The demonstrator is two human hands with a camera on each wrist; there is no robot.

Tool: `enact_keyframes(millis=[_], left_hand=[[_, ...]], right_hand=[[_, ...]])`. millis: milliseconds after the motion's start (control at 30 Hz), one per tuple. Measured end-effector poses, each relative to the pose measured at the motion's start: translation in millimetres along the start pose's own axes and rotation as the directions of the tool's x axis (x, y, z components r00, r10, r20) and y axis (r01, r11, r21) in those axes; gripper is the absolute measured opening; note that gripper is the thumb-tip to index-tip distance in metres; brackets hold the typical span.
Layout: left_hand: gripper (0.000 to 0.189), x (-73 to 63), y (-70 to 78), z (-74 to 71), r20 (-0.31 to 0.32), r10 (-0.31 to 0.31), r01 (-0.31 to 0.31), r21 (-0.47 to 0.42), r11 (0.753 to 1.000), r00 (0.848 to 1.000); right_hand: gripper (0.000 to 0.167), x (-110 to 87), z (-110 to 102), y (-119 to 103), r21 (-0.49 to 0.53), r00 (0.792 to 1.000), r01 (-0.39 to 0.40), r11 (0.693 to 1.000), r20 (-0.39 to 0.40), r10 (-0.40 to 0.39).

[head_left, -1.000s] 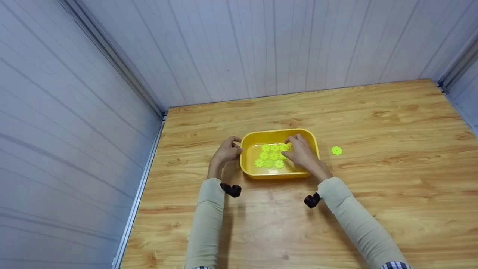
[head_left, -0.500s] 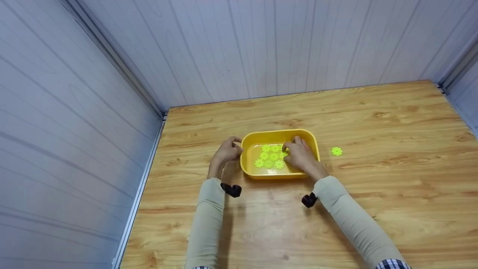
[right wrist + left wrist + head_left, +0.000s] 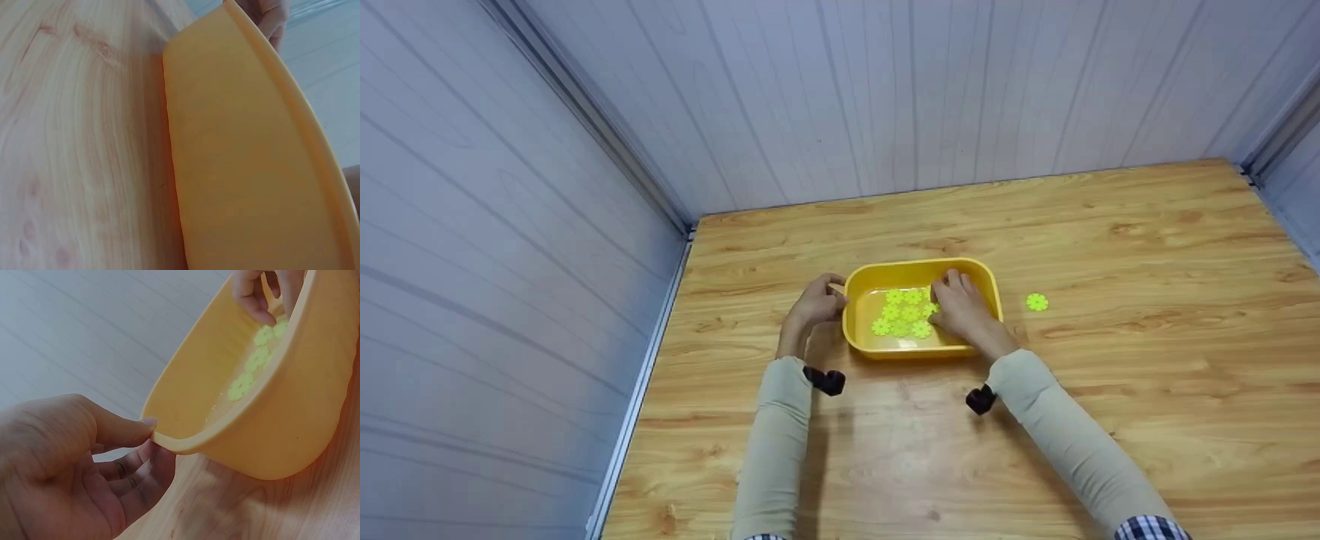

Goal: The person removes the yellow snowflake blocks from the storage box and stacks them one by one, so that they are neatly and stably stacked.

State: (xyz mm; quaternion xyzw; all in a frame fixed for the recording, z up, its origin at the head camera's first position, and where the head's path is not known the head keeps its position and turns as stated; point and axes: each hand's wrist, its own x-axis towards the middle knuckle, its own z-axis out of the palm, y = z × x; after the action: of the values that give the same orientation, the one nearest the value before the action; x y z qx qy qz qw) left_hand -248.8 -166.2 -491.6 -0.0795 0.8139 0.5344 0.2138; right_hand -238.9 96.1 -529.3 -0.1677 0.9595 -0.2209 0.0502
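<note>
A yellow plastic basin stands on the wooden table with several flat, fluorescent yellow-green flower pieces in close rows on its floor. My left hand pinches the basin's left rim between thumb and fingers; the left wrist view shows this hand close up. Inside the basin, at its right side, is my right hand, fingers bent down, thumb and fingertips on either side of a flower piece at the right end of the rows. Its fingertips hide part of that row. In the right wrist view the basin's outer wall blocks the right fingers.
One loose flower piece lies on the wooden table to the right of the basin. Pale panelled walls rise behind the table and on its left. Black wrist cameras sit at both sleeve cuffs.
My right hand has shifted slightly left and its fingers have closed in at the right end of the flower rows. The left hand and the basin stay in place.
</note>
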Motion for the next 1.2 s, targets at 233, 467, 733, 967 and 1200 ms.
enact_keyframes(millis=[233,467,733,967,1200], left_hand=[[0.036,0.6,0.7,-0.4,-0.002,-0.010,0.010,0.003,1.000,1.000],[0.034,1.2,0.4,-0.4,-0.008,-0.013,0.013,0.003,1.000,1.000],[0.035,0.4,0.6,-1.0,-0.001,-0.006,0.006,-0.006,1.000,1.000],[0.035,-0.9,-0.1,-0.6,-0.003,-0.005,0.005,-0.035,0.999,1.000],[0.035,-0.1,-0.8,-0.6,-0.006,-0.009,0.009,-0.030,1.000,1.000]], right_hand=[[0.020,-1.7,-1.7,-1.8,0.020,0.997,0.055,0.998,-0.062,-0.054],[0.014,-2.1,-6.0,-1.4,0.141,0.995,0.071,0.987,-0.086,-0.059],[0.015,-3.2,-14.4,3.1,0.306,0.997,0.038,0.951,-0.075,-0.016],[0.014,-8.0,-24.8,5.0,0.379,0.996,0.042,0.924,-0.089,-0.009],[0.015,-11.3,-35.7,10.7,0.416,0.992,0.032,0.909,-0.125,0.022]])
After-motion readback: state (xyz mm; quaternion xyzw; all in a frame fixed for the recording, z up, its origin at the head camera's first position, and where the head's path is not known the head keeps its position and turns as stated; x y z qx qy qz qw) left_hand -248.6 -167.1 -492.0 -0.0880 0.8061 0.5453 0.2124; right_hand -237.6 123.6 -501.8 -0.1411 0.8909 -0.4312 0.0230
